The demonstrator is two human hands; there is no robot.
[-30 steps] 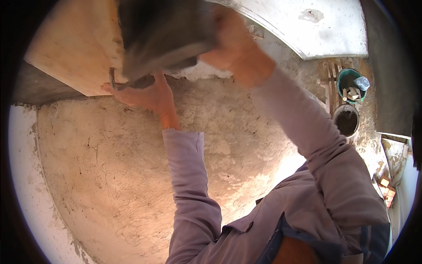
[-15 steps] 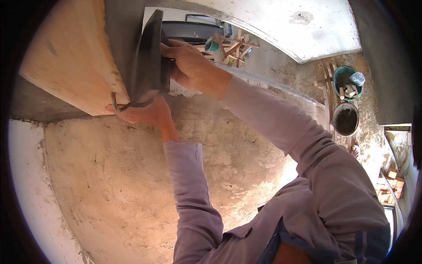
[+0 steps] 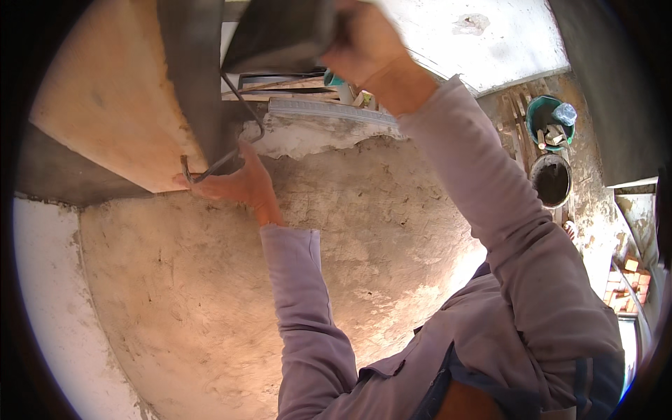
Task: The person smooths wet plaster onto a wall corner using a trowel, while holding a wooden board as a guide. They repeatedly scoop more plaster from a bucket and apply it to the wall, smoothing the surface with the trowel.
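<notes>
By the wooden board point(image 3: 105, 105), our left fingers point(image 3: 213, 187) hold the bent rod point(image 3: 262, 129)
Our right hand point(image 3: 374, 45) grips the dark tool point(image 3: 280, 35) (blurred), best kept clear of the rod

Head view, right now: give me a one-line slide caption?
Right hand grips a dark flat tool while the left hand is at a bent metal rod near a tan board.

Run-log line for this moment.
left hand: touching bent metal rod | right hand: holding dark flat tool | green bucket: frame right
</notes>
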